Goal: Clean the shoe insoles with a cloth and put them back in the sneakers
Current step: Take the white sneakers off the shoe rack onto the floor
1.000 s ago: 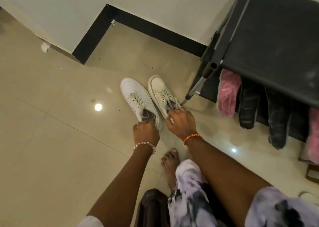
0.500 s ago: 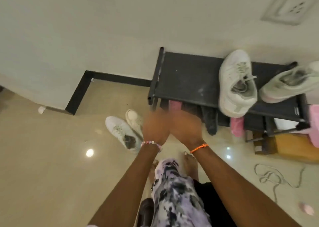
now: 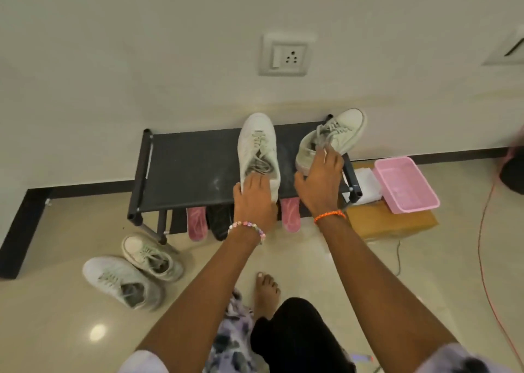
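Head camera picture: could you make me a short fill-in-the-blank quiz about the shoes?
1. Two sneakers sit on top of the dark ____.
2. The left hand rests on the heel of the white sneaker; the right hand is on the ____ sneaker.
3. Beside the rack sits a ____ basket.

Missing words: rack; tilted; pink

White sneakers (image 3: 259, 148) sit on a black shoe rack (image 3: 192, 168), a pink basket (image 3: 405, 184) at 3 o'clock. Pink insoles (image 3: 197, 222) show beneath; trousers (image 3: 232, 338) are purple-and-white tie-dye.

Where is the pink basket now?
In the head view the pink basket sits at the right, on a brown box beside the black shoe rack.
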